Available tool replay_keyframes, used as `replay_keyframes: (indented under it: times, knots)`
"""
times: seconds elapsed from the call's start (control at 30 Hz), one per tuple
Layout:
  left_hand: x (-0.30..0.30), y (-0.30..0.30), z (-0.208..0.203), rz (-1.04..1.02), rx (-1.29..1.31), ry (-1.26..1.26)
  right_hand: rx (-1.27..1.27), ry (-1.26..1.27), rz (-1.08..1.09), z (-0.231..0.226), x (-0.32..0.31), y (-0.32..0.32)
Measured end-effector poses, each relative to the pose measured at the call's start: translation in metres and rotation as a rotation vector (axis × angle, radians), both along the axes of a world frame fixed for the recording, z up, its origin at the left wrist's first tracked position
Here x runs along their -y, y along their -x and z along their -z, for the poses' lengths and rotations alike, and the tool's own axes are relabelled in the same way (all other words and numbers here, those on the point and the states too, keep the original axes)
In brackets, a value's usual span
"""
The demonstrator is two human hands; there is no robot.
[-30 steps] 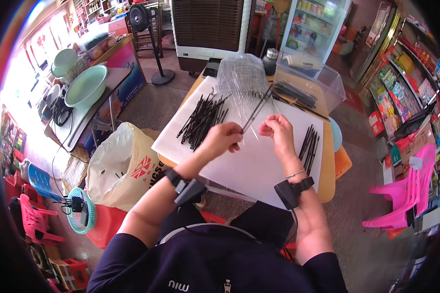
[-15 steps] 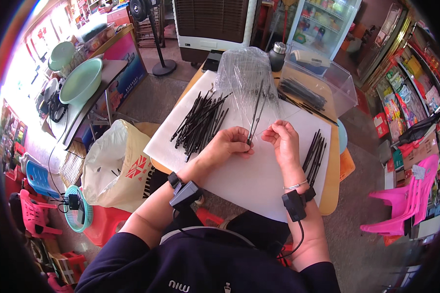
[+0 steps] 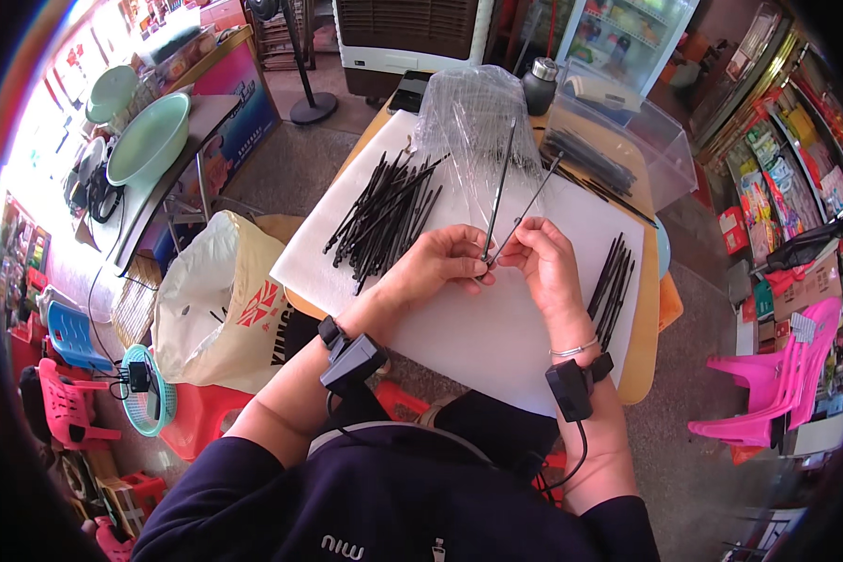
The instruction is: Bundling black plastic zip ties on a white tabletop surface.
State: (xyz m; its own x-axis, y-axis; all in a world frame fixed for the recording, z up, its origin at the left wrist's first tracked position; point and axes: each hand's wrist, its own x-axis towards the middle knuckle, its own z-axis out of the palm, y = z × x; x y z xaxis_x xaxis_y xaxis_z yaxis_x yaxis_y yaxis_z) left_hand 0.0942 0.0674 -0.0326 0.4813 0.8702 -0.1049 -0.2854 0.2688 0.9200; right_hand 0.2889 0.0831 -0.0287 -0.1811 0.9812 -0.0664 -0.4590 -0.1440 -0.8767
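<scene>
My left hand [image 3: 440, 260] is closed, pinching the lower end of a long thin black rod [image 3: 502, 178] that stands nearly upright. In my right hand [image 3: 545, 260], closed fingertips grip a second black rod [image 3: 539, 194], slanting up to the right. The two rods come together at their lower ends between my fingers. To the left of my hands lies a big loose pile of black rods [image 3: 384, 217] on a white sheet [image 3: 459, 361]. A smaller row of black rods [image 3: 613, 288] rests beside my right wrist. Crumpled clear plastic wrap [image 3: 473, 108] sits just beyond my hands.
A wooden table [image 3: 639, 365] carries the sheet. At its far side are a dark bottle [image 3: 539, 86] and a clear plastic bin [image 3: 660, 155], with more black rods [image 3: 590, 173] nearby. An open cream bag [image 3: 211, 314] stands left; a pink chair [image 3: 782, 384] is at right.
My right hand has moved in toward the left one, and the second rod now tilts away to the right in its fingers. The rods' upper ends have spread apart. The view has shifted slightly.
</scene>
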Motion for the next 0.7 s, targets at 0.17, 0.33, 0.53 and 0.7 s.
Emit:
replay_keyframes:
  times: [0.17,0.33,0.53,0.7]
  knots:
    - [0.001,0.001,-0.001,0.032,0.015,0.002,0.011,-0.005,-0.013,0.002,0.0,0.001]
    - [-0.001,0.0,0.002,0.063,0.0,-0.03,-0.012,-0.023,-0.036,0.01,-0.004,-0.002]
    - [-0.002,0.001,0.004,0.112,-0.014,-0.068,-0.02,-0.002,-0.057,0.009,-0.003,-0.003]
    - [-0.002,0.003,0.006,0.135,-0.023,-0.086,0.041,0.032,-0.034,0.008,-0.003,-0.003]
